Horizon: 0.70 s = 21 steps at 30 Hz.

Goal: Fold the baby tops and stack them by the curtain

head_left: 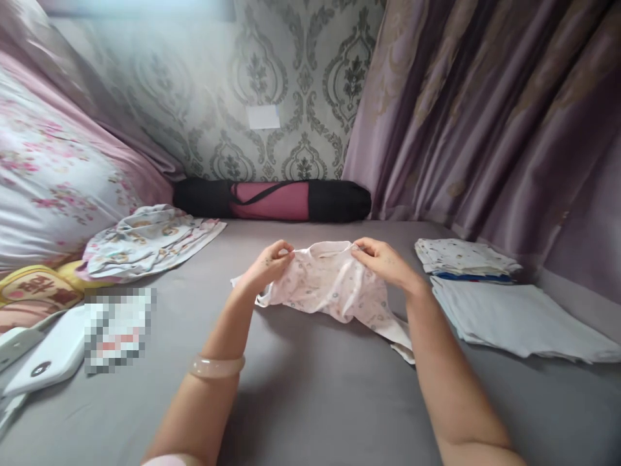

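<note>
A small pale pink patterned baby shirt [325, 285] hangs between my hands, its neckline at the top and its lower part near the grey sheet [310, 388]. My left hand [272, 262] is closed on one shoulder, thumb and fingers pinched together. At the opposite shoulder, my right hand [381, 259] pinches the cloth in the same way. One sleeve trails down to the right, beneath my right forearm. The other sleeve is partly hidden behind my left hand and wrist.
Folded clothes [466, 259] and a folded light cloth [519, 317] lie at the right. A crumpled patterned cloth [150, 239] and a white device [58, 346] are at the left. A black and pink roll bag [272, 200] rests against the wall, beside a purple curtain [466, 116].
</note>
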### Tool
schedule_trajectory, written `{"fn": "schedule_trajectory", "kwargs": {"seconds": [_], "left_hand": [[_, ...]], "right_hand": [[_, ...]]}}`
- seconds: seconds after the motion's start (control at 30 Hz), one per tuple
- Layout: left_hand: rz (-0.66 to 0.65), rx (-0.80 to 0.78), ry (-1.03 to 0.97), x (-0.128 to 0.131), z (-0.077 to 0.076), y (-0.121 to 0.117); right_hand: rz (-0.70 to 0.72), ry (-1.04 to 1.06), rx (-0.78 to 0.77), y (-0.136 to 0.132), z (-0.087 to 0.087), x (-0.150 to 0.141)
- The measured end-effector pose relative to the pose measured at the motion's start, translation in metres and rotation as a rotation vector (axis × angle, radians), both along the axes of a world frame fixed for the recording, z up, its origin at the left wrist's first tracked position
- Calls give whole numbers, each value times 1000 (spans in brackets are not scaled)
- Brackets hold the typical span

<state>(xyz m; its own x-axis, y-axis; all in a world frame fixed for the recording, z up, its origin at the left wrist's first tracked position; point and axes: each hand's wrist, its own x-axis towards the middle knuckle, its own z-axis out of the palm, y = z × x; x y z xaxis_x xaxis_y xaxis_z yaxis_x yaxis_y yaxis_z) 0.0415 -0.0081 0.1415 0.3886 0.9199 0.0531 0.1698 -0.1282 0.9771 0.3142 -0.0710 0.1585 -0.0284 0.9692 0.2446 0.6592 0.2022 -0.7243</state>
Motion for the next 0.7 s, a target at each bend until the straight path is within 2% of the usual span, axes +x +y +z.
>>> {"fn": "schedule_trajectory", "kwargs": {"seconds": [0.1,0.2,0.37,0.47,0.53,0.6,0.63,0.7], "left_hand": [[20,161,-19,-8,15,-2],[20,344,9,-22,38,-3],[-49,623,351,-45,89,-10],[88,898,471,-50,116,-19],[292,1101,412,-49,127,-24],[471,1240,335,-49,133,-28],[484,1277,339,-49,135,-28],[373,1287,421,-50,137,-25]], "right_hand": [[-24,-73,118,-5,13,-5],[1,-140,207,-13,34,-9],[40,-252,362,-24,78,-15],[27,-339,478,-26,103,-19],[-28,-392,611,-27,117,-23],[-122,-459,728,-26,126,-26],[-146,-518,750,-26,128,-28],[-125,-662,732,-25,131,-30]]}}
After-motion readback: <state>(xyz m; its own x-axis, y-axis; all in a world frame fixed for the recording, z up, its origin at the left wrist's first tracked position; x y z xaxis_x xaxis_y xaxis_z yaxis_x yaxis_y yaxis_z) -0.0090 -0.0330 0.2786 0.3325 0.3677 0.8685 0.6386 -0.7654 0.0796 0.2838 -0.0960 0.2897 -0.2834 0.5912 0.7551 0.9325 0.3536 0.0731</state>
